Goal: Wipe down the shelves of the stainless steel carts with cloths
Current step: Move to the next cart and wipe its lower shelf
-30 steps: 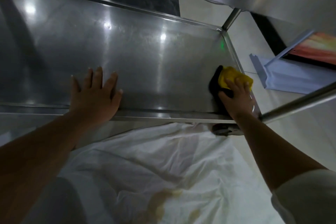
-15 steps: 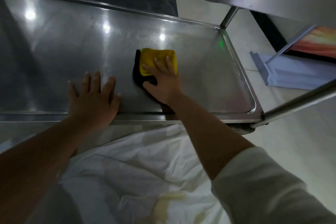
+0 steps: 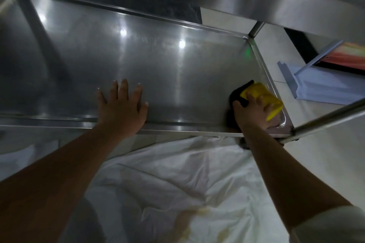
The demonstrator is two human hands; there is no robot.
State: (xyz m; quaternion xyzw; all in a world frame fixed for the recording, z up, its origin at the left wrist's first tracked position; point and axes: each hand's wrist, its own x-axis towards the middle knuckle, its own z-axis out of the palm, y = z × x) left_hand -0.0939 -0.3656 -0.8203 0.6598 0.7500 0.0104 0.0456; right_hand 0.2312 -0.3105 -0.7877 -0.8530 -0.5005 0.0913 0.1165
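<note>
A stainless steel cart shelf [image 3: 158, 61] with a raised rim fills the upper half of the view. My left hand [image 3: 121, 105] lies flat with spread fingers on the shelf near its front edge. My right hand [image 3: 251, 112] presses a yellow and black cloth [image 3: 260, 93] onto the shelf in the near right corner, fingers lying over the cloth. Part of the cloth is hidden under that hand.
The cart's upper shelf [image 3: 276, 0] overhangs at the top right. A cart leg tube [image 3: 324, 122] crosses at the right. A white apron or garment [image 3: 177, 187] with brownish stains covers my front below the shelf. A pale metal bracket [image 3: 316, 83] lies on the tiled floor to the right.
My right hand has swept the cloth from the middle of the shelf back to the near right corner. My left hand has stayed flat in its place.
</note>
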